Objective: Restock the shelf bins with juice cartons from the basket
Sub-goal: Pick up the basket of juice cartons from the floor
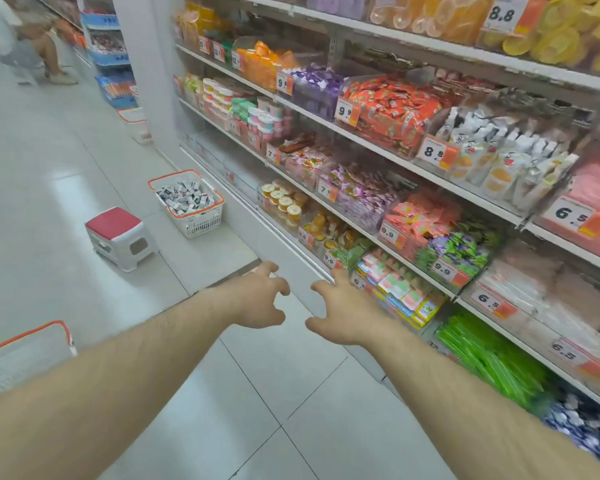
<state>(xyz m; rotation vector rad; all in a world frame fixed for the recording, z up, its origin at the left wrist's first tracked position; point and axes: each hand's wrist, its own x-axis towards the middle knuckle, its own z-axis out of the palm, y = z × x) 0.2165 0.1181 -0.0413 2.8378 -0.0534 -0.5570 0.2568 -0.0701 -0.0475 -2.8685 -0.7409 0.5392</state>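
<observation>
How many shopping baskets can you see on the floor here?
3. One white plastic basket with orange rim, full of small packets, stands beside the red-topped stool. A second sits farther along the shelf base. A third is cut off at the left edge. Others may be hidden.

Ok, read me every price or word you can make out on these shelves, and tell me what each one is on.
"8.8": tag on the top shelf, by the yellow packs.
"8.8": tag by the white pouches.
"9.9": tag by the red packets.
"6.5": tag by the pink packs.
"9.9": tag by the purple-and-green packs.
"6.5": tag on the shelf below.
The far tags and all package print are too blurred to read.
</observation>
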